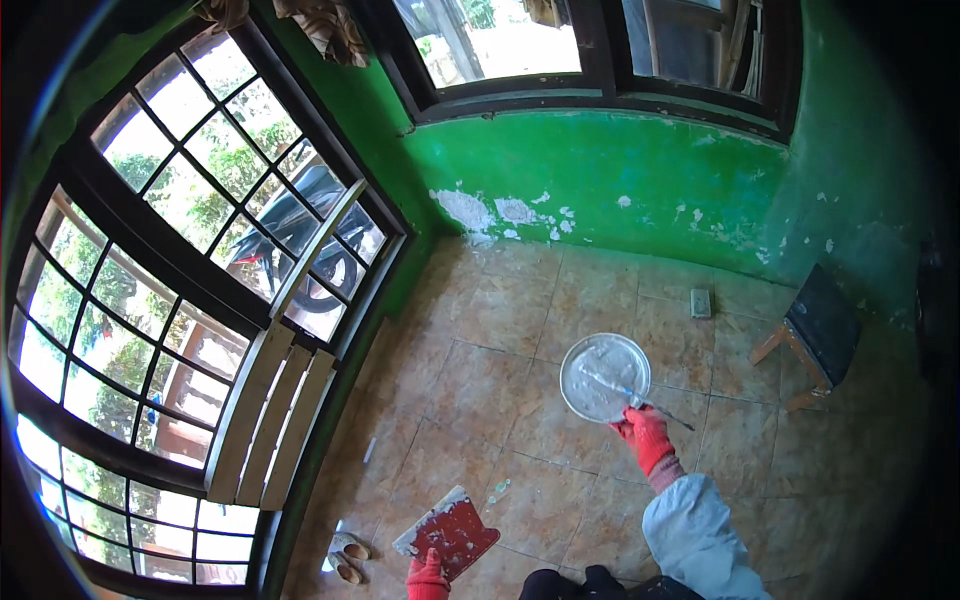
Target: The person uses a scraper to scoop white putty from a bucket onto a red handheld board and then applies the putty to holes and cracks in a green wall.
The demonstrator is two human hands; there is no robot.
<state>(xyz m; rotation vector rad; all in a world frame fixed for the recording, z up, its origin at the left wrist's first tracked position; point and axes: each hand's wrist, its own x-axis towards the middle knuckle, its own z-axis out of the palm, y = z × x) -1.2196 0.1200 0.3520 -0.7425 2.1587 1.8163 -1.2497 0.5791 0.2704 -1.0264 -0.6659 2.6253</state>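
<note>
My left hand (428,577), in a red glove, is closed around a wide red putty spreader (455,537) with pale residue along its edge and spots on its face. My right hand (645,437), also red-gloved, is closed at the near rim of a round tub (566,398) of whitish-grey putty (597,385). A thin-handled tool (668,413) runs from the putty out past this hand, which appears to grip it. Its working end is coated with putty, so its exact kind is unclear. Whether the fingers also touch the rim is hidden.
A dark-topped wooden stool (822,325) stands at the right, near a small box-like block (701,304). A pair of shoes (347,565) lies lower left. Wooden slats (270,420) lean against the grid window. The green wall (600,180) has peeled white patches.
</note>
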